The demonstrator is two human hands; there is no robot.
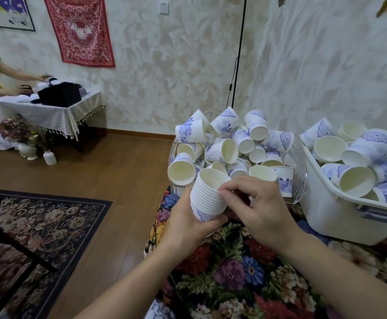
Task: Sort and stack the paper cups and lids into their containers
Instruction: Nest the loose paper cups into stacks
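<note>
- Your left hand [188, 221] is wrapped around the lower part of the stack [207, 199], fingers curled under its base, holding it tilted with the mouth up and away from you.
- Your right hand [260, 210] sits just right of the stack, fingertips [226, 192] pinching its top rim; whether they are seating the last cup or only steadying it, you cannot tell.
- The loose cups [231, 143] are heaped in a clear tub [300, 180] just beyond both hands. More lie in the white bin [340, 217] to the right of your right hand.
- Risk, as I judge it: the stack leans. If your left hand loosens, the upper cups could slide out and spill on the bench [245, 272] or over its edge to the floor [119, 180].
- The rims look thin. Pinch too hard with the right hand and you could crease the top cup, so the next one jams or sits crooked.
- The heap stands above the tub's edge. Pulling a cup from low in it could send others rolling off, most likely toward the floor on your left.
- No lids are visible here, so where they belong cannot be told.
</note>
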